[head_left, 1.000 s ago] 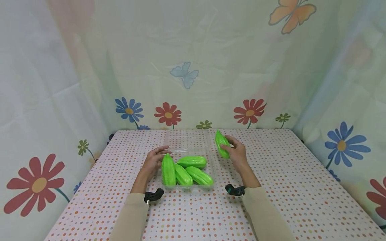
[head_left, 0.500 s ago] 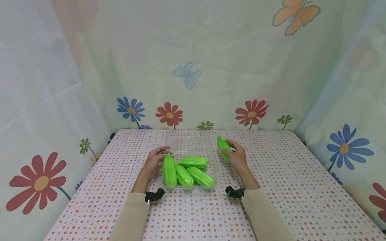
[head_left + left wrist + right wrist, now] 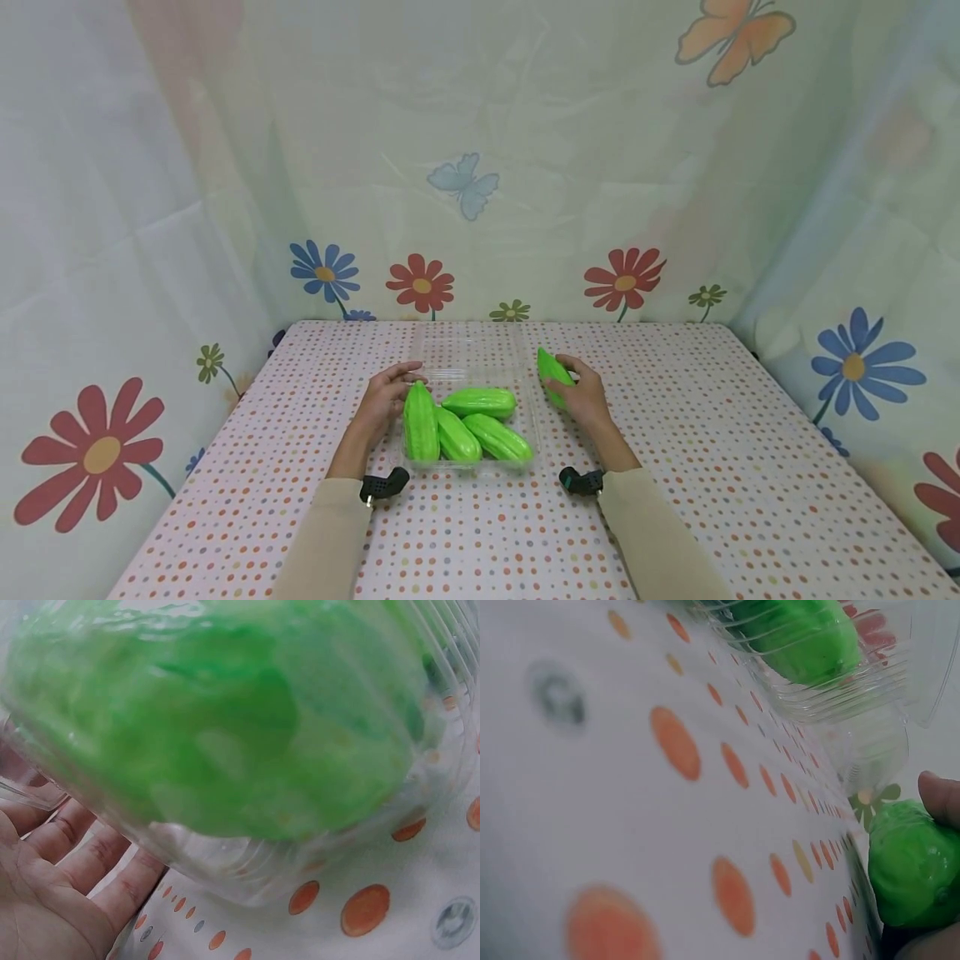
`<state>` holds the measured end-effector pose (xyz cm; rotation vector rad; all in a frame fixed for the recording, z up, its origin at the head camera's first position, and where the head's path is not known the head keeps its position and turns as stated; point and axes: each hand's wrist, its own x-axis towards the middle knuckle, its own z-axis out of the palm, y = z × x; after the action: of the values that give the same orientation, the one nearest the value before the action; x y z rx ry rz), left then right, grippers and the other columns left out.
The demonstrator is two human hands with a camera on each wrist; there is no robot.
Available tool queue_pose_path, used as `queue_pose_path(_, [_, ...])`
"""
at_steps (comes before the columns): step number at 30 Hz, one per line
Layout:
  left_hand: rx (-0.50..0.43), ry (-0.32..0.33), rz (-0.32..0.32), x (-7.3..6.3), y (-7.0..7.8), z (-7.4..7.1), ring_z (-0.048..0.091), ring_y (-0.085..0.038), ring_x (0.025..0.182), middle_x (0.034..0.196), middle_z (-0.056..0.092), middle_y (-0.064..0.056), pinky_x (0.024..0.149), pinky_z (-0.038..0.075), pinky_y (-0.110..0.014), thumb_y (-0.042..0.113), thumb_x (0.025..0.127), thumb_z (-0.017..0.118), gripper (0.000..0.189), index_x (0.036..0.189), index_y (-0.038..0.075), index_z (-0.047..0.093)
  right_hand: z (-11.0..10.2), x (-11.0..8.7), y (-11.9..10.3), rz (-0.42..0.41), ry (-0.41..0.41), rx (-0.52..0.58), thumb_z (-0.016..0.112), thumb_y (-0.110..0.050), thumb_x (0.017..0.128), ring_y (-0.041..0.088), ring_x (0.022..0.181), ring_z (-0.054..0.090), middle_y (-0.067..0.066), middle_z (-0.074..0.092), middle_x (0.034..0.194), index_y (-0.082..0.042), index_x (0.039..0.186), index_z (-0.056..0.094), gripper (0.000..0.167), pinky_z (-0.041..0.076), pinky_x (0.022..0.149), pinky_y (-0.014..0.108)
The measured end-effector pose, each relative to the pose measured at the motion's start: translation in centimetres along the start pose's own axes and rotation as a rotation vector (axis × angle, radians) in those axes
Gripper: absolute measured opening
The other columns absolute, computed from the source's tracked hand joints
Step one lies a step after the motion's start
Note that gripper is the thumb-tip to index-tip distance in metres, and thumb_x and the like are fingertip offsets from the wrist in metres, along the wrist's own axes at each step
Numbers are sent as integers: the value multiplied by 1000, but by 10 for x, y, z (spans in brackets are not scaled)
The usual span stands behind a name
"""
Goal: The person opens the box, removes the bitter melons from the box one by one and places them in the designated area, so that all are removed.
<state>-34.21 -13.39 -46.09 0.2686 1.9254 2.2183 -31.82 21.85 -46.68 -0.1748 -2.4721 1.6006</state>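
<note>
My right hand (image 3: 585,393) holds a bright green, ridged bitter melon (image 3: 553,373) between thumb and fingers, low over the cloth to the right of a clear plastic box. In the right wrist view, thumb and fingers grip the bitter melon (image 3: 915,866) from both sides. My left hand (image 3: 384,400) rests at the left side of the clear box (image 3: 534,417), its fingers relaxed along the outer wall. Several similar bitter melons (image 3: 480,403) lie inside the box. One of them (image 3: 210,727) fills much of the left wrist view through the plastic.
The clear lid (image 3: 468,343) lies folded back behind the box. A dotted cloth (image 3: 480,542) covers the table. Printed curtains (image 3: 525,208) stand behind the table and along both sides.
My right hand has come down a little and toward me with the bitter melon, which has tilted. My left hand keeps its place at the box.
</note>
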Motion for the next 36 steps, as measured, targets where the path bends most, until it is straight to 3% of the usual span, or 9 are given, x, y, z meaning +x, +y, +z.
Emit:
queue_pose_path(7, [5, 2, 3, -1, 0, 0, 66, -36, 115, 116, 65, -13, 72, 59, -25, -7, 94, 42, 54, 147, -2, 48, 4, -1, 0, -2, 5, -21, 70, -18, 97, 39, 138, 42, 20, 45, 150, -7, 149, 48, 58, 37, 113, 56])
queue_pose_path(14, [4, -2, -7, 0, 1, 1, 71, -18, 99, 120, 62, -18, 67, 58, -22, -7, 94, 42, 54, 148, -3, 46, 6, 0, 2, -2, -1, -75, 71, -19, 97, 39, 137, 44, 20, 45, 151, -7, 150, 47, 59, 39, 111, 57])
queue_pose_path(23, [1, -7, 1, 1, 1, 1, 69, -28, 108, 119, 62, -16, 76, 60, -26, -7, 95, 42, 53, 147, -3, 46, 8, 1, 0, -5, 6, -134, 69, -21, 97, 41, 133, 45, 22, 44, 151, -7, 151, 45, 60, 40, 108, 59])
queue_pose_path(36, [14, -8, 3, 1, 0, 1, 70, -18, 99, 120, 62, -19, 77, 60, -27, -5, 94, 42, 55, 149, -4, 44, 10, -2, -2, -1, 10, -164, 68, -22, 97, 41, 129, 47, 23, 44, 147, -4, 151, 43, 62, 42, 105, 57])
